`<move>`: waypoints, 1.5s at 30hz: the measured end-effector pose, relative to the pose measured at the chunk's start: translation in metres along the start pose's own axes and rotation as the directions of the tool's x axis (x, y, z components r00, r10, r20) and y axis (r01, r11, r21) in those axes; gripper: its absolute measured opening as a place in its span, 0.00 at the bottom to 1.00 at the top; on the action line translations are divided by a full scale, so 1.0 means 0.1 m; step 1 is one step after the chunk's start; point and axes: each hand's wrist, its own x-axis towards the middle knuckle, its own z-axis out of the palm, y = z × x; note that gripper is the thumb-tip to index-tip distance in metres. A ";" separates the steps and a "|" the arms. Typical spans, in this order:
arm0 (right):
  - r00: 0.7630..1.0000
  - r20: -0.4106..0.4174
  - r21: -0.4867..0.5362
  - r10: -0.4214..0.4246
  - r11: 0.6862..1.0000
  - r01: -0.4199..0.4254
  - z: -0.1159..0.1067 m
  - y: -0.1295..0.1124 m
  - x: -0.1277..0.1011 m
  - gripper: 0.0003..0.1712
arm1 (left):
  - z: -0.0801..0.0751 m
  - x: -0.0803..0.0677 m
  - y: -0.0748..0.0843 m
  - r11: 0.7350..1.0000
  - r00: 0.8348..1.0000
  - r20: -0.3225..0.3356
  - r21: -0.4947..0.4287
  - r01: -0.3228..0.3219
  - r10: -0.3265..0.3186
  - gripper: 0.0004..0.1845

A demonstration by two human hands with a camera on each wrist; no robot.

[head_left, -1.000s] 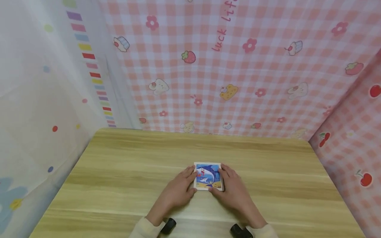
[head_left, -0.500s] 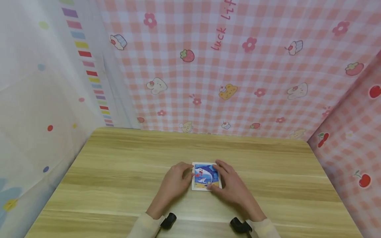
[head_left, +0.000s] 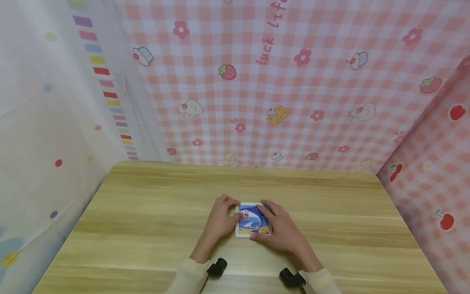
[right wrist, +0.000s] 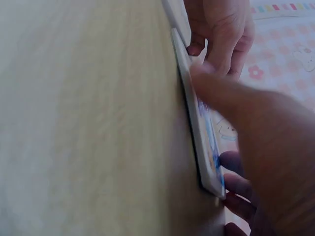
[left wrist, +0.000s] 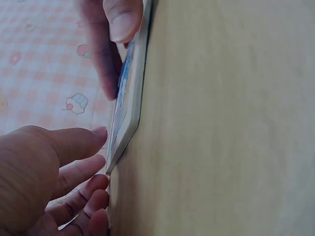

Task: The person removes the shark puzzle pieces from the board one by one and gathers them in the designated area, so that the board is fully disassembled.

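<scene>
1. A white-edged picture board (head_left: pixel 254 222) lies on the worktop (head_left: pixel 158 228) between both hands.
2. The left hand (head_left: pixel 220 219), loosely curled, holds its left edge.
3. The right hand (head_left: pixel 282 229), spread wider, grips its right side.

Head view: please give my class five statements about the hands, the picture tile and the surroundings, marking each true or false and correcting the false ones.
1. The left hand is at the left side of the picture tile. True.
2. The right hand is well away from the tile. False: it touches the tile.
3. The tile's picture is mostly green. False: it is mostly blue.
4. The table has a wood-grain top. True.
5. The backdrop behind it is plain black. False: the backdrop is pink-and-white checked.
</scene>
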 end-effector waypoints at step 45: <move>0.999 -0.032 0.020 -0.037 0.999 0.038 0.04 0.04 -0.02 0.47 | -0.01 0.04 0.05 0.996 0.998 0.021 0.066 -0.052 0.051 0.12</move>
